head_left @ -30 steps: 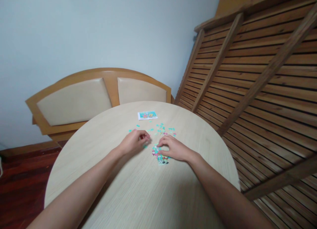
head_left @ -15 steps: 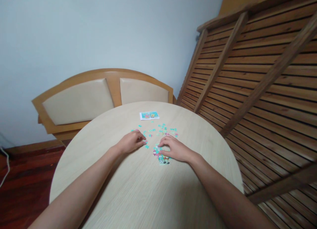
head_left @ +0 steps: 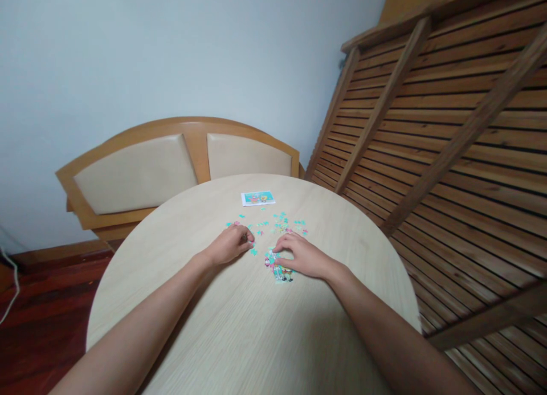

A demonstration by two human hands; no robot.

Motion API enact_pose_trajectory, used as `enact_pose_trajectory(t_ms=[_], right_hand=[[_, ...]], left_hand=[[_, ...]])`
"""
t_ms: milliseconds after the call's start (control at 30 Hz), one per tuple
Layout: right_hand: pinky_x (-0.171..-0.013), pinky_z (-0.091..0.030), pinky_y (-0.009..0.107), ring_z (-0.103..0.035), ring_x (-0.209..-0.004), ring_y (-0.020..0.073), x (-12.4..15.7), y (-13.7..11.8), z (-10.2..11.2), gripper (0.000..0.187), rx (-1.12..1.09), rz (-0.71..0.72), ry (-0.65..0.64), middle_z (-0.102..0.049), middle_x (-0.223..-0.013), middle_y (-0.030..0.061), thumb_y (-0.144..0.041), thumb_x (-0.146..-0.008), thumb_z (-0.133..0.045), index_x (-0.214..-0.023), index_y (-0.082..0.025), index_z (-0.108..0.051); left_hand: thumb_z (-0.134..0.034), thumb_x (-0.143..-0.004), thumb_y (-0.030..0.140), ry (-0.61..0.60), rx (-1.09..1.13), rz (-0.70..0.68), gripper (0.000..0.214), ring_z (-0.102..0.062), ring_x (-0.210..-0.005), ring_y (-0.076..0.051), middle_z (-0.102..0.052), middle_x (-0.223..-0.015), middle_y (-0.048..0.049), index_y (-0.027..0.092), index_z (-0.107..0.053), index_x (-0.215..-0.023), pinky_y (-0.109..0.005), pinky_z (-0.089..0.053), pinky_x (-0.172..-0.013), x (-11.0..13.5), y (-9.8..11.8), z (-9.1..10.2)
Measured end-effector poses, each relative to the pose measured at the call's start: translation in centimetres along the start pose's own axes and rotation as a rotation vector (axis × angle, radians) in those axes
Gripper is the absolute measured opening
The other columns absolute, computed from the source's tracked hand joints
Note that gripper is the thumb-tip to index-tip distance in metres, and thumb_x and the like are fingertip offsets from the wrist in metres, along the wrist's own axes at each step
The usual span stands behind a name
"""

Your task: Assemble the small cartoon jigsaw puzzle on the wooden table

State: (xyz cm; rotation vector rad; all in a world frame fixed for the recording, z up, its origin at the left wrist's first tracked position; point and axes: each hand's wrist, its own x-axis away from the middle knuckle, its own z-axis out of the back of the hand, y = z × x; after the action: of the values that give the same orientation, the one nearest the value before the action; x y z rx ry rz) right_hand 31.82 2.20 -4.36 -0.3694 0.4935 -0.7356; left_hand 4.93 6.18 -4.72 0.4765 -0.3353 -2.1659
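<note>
A partly joined jigsaw puzzle (head_left: 278,274) with cartoon figures lies flat on the round table (head_left: 239,326). My right hand (head_left: 301,255) rests at its upper right, thumb and forefinger apart and touching it, covering some of it. To the left, my left hand (head_left: 231,244) is low over the table with thumb and fingertips drawn together at a small pink and teal puzzle piece (head_left: 252,244). A loose teal piece (head_left: 254,252) lies just below those fingertips.
Several loose puzzle pieces (head_left: 282,219) are scattered beyond my hands. Farther back lies a picture card (head_left: 258,198) with cartoon figures. A padded wooden headboard (head_left: 137,175) stands behind the table, and a slatted wooden panel (head_left: 427,150) leans along the right.
My left hand's fingertips have shifted slightly at the small piece, with the forefinger moving a little upward and right. My right hand stays in place on the joined puzzle.
</note>
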Motion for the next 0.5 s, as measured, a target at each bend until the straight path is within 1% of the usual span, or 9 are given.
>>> enact_pose_trajectory(t_ms=[67, 133, 267, 367, 433, 500], right_hand=[[-0.095, -0.044, 0.038, -0.058, -0.102, 0.0224, 0.0, 0.0, 0.0, 0.022, 0.003, -0.001, 0.0, -0.067, -0.102, 0.0072, -0.036, -0.085, -0.072, -0.099, -0.019, -0.07], [-0.095, -0.044, 0.038, -0.058, -0.103, 0.0225, 0.0, 0.0, 0.1, 0.022, 0.007, -0.001, 0.004, -0.066, -0.102, 0.0074, -0.036, -0.085, -0.073, -0.099, -0.019, -0.07], [-0.095, -0.044, 0.037, -0.059, -0.103, 0.0222, 0.0, -0.1, 0.1, 0.021, 0.005, 0.001, 0.008, -0.067, -0.102, 0.007, -0.034, -0.084, -0.074, -0.098, -0.019, -0.069], [-0.098, -0.042, 0.038, -0.06, -0.102, 0.0213, 0.0, -0.2, 0.2, 0.02, -0.008, 0.013, 0.009, -0.068, -0.1, 0.0059, -0.033, -0.083, -0.074, -0.097, -0.02, -0.069], [-0.099, -0.042, 0.038, -0.061, -0.1, 0.0207, -0.1, -0.2, 0.4, 0.017, -0.016, 0.024, 0.014, -0.069, -0.099, 0.0052, -0.033, -0.084, -0.074, -0.094, -0.02, -0.07], [-0.098, -0.042, 0.038, -0.062, -0.1, 0.0206, 0.0, 0.2, 0.8, 0.013, -0.012, 0.012, 0.046, -0.07, -0.099, 0.0053, -0.031, -0.085, -0.072, -0.091, -0.02, -0.07]], left_hand=[[-0.064, -0.087, 0.03, 0.013, -0.047, 0.004, 0.016, -0.06, -0.087, -0.021, -0.069, -0.091, -0.0063, 0.018, -0.07, -0.094, -0.033, -0.043, -0.087, 0.1, 0.0, 0.1], [-0.063, -0.087, 0.031, -0.006, -0.076, -0.013, 0.016, -0.06, -0.091, -0.022, -0.069, -0.094, -0.0076, 0.018, -0.07, -0.092, -0.034, -0.042, -0.09, 0.1, 0.1, 0.2], [-0.061, -0.088, 0.031, -0.041, -0.064, -0.034, 0.017, -0.061, -0.094, -0.022, -0.07, -0.094, -0.0079, 0.018, -0.07, -0.092, -0.033, -0.043, -0.091, 0.1, 0.3, 0.5], [-0.058, -0.089, 0.03, -0.047, -0.048, -0.051, 0.017, -0.062, -0.093, -0.021, -0.071, -0.094, -0.0063, 0.02, -0.071, -0.093, -0.032, -0.044, -0.091, 0.2, 0.0, 1.1], [-0.057, -0.089, 0.03, -0.029, -0.031, -0.041, 0.017, -0.063, -0.093, -0.02, -0.071, -0.095, -0.0058, 0.02, -0.072, -0.092, -0.031, -0.045, -0.09, 0.4, -0.6, 1.7], [-0.056, -0.09, 0.03, 0.022, -0.011, -0.018, 0.019, -0.063, -0.095, -0.02, -0.071, -0.1, -0.0064, 0.019, -0.071, -0.094, -0.032, -0.046, -0.09, 0.5, -1.4, 2.2]])
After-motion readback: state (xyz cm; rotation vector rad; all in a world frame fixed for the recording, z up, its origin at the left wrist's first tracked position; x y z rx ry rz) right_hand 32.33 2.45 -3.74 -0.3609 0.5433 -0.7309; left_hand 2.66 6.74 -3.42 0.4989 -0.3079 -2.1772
